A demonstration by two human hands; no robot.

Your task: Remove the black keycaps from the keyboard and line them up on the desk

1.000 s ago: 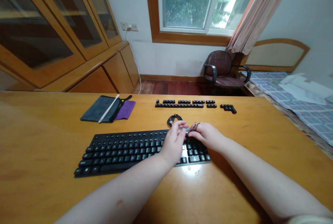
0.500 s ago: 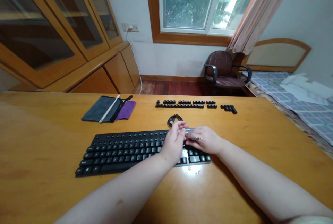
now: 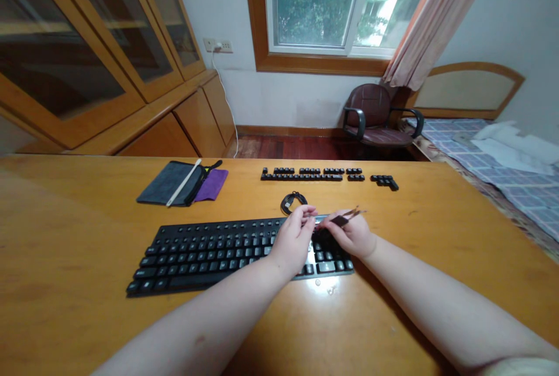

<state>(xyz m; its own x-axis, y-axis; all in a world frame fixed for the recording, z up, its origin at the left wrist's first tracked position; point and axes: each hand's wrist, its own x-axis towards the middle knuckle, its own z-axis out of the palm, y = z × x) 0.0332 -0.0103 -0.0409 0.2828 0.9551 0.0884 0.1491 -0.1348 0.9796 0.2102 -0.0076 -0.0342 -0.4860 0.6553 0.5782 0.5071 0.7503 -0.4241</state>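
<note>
A black keyboard (image 3: 209, 256) lies across the table, with the top rows at its far side lacking keycaps. My left hand (image 3: 293, 238) rests over its right part, fingers curled together near the fingertips of the other hand; whatever lies between them is hidden. My right hand (image 3: 351, 235) is just to the right, above the number pad, closed around a small tool that looks like a wire keycap puller (image 3: 341, 220). The tool's dark body shows above the thumb, and its thin prongs point up and to the right.
Loose black keycaps (image 3: 301, 177) stand in rows at the table's far edge, with another group (image 3: 384, 181) to the right. A coiled black cable (image 3: 292, 202) lies behind the keyboard. At the left are a grey pouch (image 3: 159, 184), a pale stick (image 3: 183, 184) and a purple cloth (image 3: 212, 185).
My right hand has turned, swinging the puller's prongs from low across the fingers to pointing up and right. My left hand has hardly moved.
</note>
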